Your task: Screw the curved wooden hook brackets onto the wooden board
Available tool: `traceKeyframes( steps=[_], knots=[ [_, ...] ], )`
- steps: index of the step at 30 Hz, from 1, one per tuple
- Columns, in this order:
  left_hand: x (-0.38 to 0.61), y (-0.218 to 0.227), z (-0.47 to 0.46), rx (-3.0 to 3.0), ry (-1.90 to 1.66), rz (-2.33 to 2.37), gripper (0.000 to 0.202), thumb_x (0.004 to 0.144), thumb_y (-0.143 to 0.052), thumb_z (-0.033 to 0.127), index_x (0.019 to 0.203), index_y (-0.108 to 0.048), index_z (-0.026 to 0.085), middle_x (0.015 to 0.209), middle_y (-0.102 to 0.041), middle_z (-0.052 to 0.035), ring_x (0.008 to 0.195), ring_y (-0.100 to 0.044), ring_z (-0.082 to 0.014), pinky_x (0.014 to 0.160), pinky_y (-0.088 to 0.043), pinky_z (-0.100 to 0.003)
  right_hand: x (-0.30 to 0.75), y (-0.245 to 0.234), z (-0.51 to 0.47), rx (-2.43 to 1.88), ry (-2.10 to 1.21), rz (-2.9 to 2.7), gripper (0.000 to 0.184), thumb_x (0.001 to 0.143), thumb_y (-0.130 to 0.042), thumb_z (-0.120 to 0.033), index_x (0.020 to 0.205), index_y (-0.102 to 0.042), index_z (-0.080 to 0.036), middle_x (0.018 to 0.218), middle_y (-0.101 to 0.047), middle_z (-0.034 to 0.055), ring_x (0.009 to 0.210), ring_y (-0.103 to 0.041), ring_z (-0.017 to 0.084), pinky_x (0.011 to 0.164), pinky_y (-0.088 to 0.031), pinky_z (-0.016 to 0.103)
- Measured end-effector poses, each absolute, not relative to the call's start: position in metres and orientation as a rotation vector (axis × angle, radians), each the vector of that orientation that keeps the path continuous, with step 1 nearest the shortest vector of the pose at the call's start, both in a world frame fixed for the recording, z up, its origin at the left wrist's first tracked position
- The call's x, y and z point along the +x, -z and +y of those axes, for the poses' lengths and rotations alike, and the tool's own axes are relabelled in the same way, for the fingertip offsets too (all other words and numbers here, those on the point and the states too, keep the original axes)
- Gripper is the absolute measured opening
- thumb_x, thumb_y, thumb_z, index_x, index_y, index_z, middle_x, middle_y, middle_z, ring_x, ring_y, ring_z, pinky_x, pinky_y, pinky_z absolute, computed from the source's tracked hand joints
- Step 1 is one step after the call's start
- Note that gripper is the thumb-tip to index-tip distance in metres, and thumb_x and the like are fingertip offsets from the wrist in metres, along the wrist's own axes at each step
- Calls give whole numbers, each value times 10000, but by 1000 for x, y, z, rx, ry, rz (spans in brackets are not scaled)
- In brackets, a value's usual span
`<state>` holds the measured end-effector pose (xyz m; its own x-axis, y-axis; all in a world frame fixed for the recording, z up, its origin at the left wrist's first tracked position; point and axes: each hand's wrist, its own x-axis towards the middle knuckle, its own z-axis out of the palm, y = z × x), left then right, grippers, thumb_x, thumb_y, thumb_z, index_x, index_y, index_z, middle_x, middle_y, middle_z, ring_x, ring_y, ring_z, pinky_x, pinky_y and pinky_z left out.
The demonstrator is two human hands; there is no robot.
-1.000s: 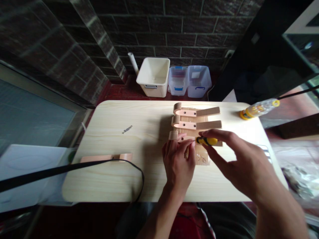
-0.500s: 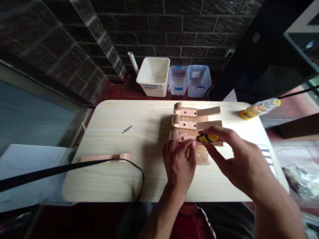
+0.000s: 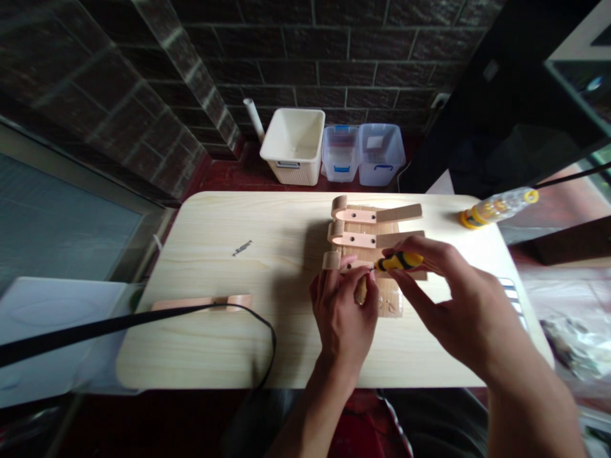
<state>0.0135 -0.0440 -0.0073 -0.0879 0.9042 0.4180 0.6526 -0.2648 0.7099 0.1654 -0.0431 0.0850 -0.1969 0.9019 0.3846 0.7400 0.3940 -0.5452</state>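
My right hand (image 3: pixel 453 292) grips a small yellow and black screwdriver (image 3: pixel 403 260) between thumb and fingers, its tip pointing left. The tip meets the lowest wooden hook (image 3: pixel 333 260) on a wooden board (image 3: pixel 392 292). Around that hook my left hand (image 3: pixel 344 305) is closed, thumb and forefinger close to the screwdriver tip; any screw there is too small to make out. Farther up the board lie two more wooden hooks, an upper one (image 3: pixel 361 216) and a middle one (image 3: pixel 360 240), each showing two dark screw heads.
Loose screws (image 3: pixel 242 248) and a separate wooden hook (image 3: pixel 238 301) lie on the table's left side, a black strap (image 3: pixel 191 310) crossing it. A clear and yellow bottle-shaped container (image 3: pixel 499 208) lies at the right. Behind the table stand a cream bin (image 3: pixel 292 149) and two clear boxes (image 3: pixel 382 152).
The screwdriver handle has shifted slightly to the right and tilted up a little in my right hand. My left hand stays in place on the hook.
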Motion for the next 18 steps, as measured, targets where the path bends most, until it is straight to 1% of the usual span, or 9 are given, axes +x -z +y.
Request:
traceKeyframes(
  steps=[6,11,14,18],
  knots=[
    [14,8,-46,1892,-1285,1715,140,960,-735,171,1052,-785,265,1253,-789,-74,1029,-770,-232,1014,-511,-452,165,-87,-45,-1392,-328,-1999,322,1035,-669,-192,1345,-622,-265,1250,-816,40,1066,-827,160,916,-650,184],
    [13,6,-47,1892,-1238,1705,164,970,-726,167,1078,-792,272,1240,-797,-74,1087,-761,-248,1024,-514,-455,166,-90,-46,-1405,-394,-2071,372,1014,-701,-197,1374,-643,-270,1267,-804,38,1095,-813,156,945,-633,181],
    [12,6,-46,1893,-1211,1714,164,975,-722,176,1085,-790,278,1238,-801,-71,1080,-763,-251,1041,-518,-464,166,-91,-46,-1403,-377,-2083,400,1025,-685,-180,1411,-633,-268,1303,-804,39,1107,-812,159,940,-634,186],
    [13,6,-46,1900,-1245,1724,143,971,-727,185,1066,-785,276,1241,-797,-67,1021,-774,-238,1042,-534,-459,165,-91,-46,-1368,-312,-2087,470,1048,-654,-161,1496,-603,-294,1361,-793,41,1142,-808,168,919,-643,204]
  ],
)
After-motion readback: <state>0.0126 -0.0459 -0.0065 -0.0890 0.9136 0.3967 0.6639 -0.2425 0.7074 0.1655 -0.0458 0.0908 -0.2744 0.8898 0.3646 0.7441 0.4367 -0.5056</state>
